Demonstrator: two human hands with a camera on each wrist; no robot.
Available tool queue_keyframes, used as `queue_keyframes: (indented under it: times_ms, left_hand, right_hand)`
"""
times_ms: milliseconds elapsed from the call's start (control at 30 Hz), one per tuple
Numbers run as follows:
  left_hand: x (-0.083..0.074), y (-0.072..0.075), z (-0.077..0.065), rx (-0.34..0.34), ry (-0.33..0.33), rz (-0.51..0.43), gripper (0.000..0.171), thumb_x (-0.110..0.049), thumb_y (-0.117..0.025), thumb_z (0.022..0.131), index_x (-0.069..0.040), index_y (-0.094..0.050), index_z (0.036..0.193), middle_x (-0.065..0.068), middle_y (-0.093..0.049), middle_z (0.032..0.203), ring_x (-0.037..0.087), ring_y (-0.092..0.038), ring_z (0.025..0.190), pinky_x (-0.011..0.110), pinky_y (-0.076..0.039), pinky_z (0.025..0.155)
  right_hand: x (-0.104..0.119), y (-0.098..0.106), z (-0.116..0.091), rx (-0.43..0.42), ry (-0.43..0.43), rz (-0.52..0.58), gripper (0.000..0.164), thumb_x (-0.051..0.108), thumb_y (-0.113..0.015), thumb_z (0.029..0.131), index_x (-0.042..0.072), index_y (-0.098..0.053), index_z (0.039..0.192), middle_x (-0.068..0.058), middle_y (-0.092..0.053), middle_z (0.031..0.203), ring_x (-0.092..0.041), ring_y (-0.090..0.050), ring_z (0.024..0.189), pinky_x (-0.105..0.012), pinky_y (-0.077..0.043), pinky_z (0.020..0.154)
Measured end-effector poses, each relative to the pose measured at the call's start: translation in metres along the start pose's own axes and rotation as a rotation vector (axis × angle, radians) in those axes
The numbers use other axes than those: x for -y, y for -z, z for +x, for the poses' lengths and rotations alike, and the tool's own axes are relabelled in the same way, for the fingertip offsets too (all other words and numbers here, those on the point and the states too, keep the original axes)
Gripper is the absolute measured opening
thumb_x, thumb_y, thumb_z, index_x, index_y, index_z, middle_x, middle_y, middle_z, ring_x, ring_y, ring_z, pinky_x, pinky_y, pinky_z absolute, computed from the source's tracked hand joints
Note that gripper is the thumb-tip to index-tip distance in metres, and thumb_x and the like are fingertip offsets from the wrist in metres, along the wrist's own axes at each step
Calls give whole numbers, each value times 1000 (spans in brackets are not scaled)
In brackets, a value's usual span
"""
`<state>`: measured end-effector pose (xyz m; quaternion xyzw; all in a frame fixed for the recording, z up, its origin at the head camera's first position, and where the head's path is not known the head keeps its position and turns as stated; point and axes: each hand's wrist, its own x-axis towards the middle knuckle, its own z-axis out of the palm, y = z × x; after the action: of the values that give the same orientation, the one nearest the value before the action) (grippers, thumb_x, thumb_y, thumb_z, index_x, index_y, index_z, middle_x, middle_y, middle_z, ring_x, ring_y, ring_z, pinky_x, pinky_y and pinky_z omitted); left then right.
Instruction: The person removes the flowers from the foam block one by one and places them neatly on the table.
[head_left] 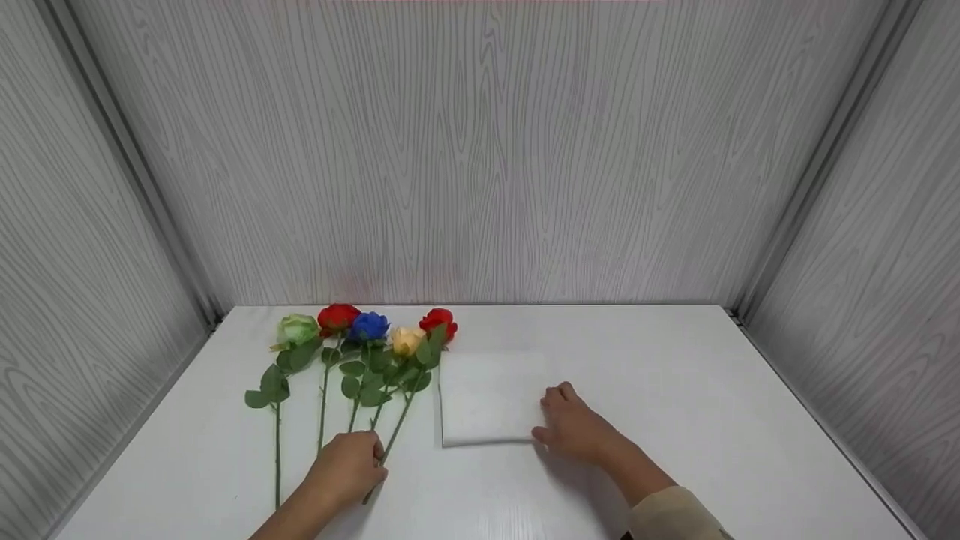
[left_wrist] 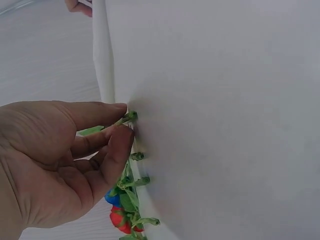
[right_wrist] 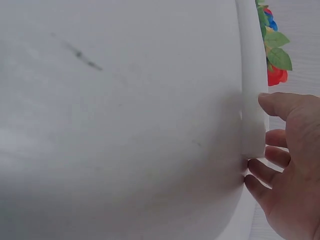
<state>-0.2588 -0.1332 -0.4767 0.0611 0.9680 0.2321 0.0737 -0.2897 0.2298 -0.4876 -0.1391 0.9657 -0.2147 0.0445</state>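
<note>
My left hand (head_left: pixel 345 469) pinches the green stem (left_wrist: pixel 132 116) of the rightmost red rose (head_left: pixel 439 322) between thumb and fingertips, close to its cut end. Beside that flower, a yellow rose (head_left: pixel 407 341), a blue rose (head_left: pixel 370 326) and a second red rose (head_left: pixel 337 316) lie with their stems running toward me. A pale green rose (head_left: pixel 298 328) is farthest left. Right of the flowers lies a flat white rectangular thing (head_left: pixel 487 397). At its right end, my right hand (head_left: pixel 574 427) touches the near corner with thumb and loosely extended fingers (right_wrist: pixel 262 172).
The white table (head_left: pixel 675 420) reaches back to a grey wood-grain panel (head_left: pixel 480 150). Similar side panels stand to the left (head_left: pixel 82 262) and right (head_left: pixel 885 262). The rose heads lie near the table's back edge, their leaves overlapping.
</note>
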Motion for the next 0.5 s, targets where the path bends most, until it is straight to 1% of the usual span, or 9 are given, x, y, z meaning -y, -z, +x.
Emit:
queue_keyframes:
  times_ms: [67, 133, 200, 267, 367, 433, 500]
  left_hand:
    - [-1, -1, 0, -11, -24, 41, 11, -5, -81, 88, -2, -72, 93, 5, -70, 82, 21, -65, 80, 44, -59, 76]
    - [-4, -2, -1, -38, -52, 98, 13, -4, -81, 87, 2, -72, 94, 11, -71, 84, 27, -68, 83, 48, -61, 79]
    - [-8, -1, -1, -64, -76, 166, 20, -3, -82, 86, 7, -73, 100, 17, -72, 89, 34, -71, 88, 52, -62, 82]
    - [-14, -1, -2, -73, -84, 215, 29, -4, -83, 86, 11, -73, 110, 22, -73, 95, 39, -72, 93, 55, -63, 85]
    - [-23, 0, -1, -51, -54, 231, 43, -11, -84, 89, 11, -70, 124, 26, -74, 108, 43, -73, 102, 58, -63, 88]
    - [-30, 0, 0, -36, -40, 224, 48, -17, -84, 92, 10, -68, 129, 28, -73, 117, 45, -72, 109, 59, -62, 92]
    - [-37, 0, 1, -40, -42, 221, 49, -24, -83, 95, 7, -68, 129, 27, -73, 119, 45, -71, 111, 60, -60, 94]
  right_hand:
    - [2, 2, 1, -7, -12, -16, 56, 29, -73, 104, -6, -55, 143, -20, -49, 146, -31, -59, 130, -51, -53, 111]
    - [4, 4, 1, -22, -16, -46, 52, 29, -75, 102, -5, -57, 138, -19, -51, 140, -28, -61, 120, -50, -56, 106]
    - [7, 6, 1, -41, -15, -102, 50, 29, -76, 101, -4, -59, 135, -18, -53, 136, -25, -63, 112, -49, -59, 101]
    - [9, 7, 1, -59, -17, -155, 48, 29, -77, 101, -4, -61, 133, -16, -55, 132, -22, -64, 105, -48, -61, 96]
    - [13, 8, -2, -88, 0, -232, 44, 28, -77, 101, -3, -64, 130, -16, -59, 126, -22, -64, 96, -47, -63, 88]
    - [15, 9, -4, -107, 17, -273, 39, 26, -76, 102, -2, -66, 126, -14, -61, 120, -23, -64, 91, -48, -63, 81]
    - [17, 12, -7, -101, 32, -310, 33, 26, -73, 104, -1, -68, 122, -13, -63, 115, -26, -64, 87, -49, -62, 76]
